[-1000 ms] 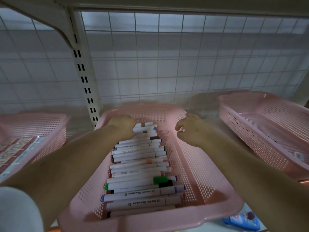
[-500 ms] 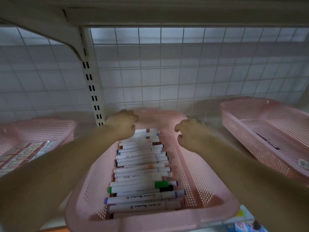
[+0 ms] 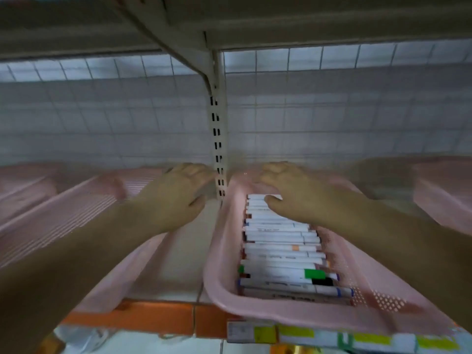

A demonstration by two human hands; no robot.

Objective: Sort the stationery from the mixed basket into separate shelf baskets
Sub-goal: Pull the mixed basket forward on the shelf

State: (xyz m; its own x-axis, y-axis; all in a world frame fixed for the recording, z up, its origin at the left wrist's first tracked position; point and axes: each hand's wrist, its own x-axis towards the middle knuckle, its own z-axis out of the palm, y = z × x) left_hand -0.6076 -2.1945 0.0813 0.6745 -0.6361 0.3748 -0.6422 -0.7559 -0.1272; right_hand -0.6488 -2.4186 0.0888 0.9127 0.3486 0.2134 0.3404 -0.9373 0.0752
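A pink perforated basket (image 3: 221, 290) on the shelf holds a neat row of white markers (image 3: 278, 251) with coloured caps, lying crosswise. My right hand (image 3: 296, 195) hovers over the basket's far end with fingers spread, its thumb over the farthest markers; whether it touches them is lost in blur. My left hand (image 3: 176, 198) is left of that basket, above the gap to a second pink basket (image 3: 76, 213), fingers relaxed and holding nothing. The second basket's contents are smeared by motion.
A third pink basket (image 3: 444, 198) stands at the right edge. The slotted shelf upright (image 3: 217, 139) rises between my hands before a wire-grid back panel. An upper shelf hangs close overhead. The orange shelf lip (image 3: 143, 318) and yellow price labels (image 3: 332, 335) lie below.
The view has swung left, so the marker basket now sits right of centre. My left hand has left that basket for the gap beside it, and both hands have uncurled their fingers.
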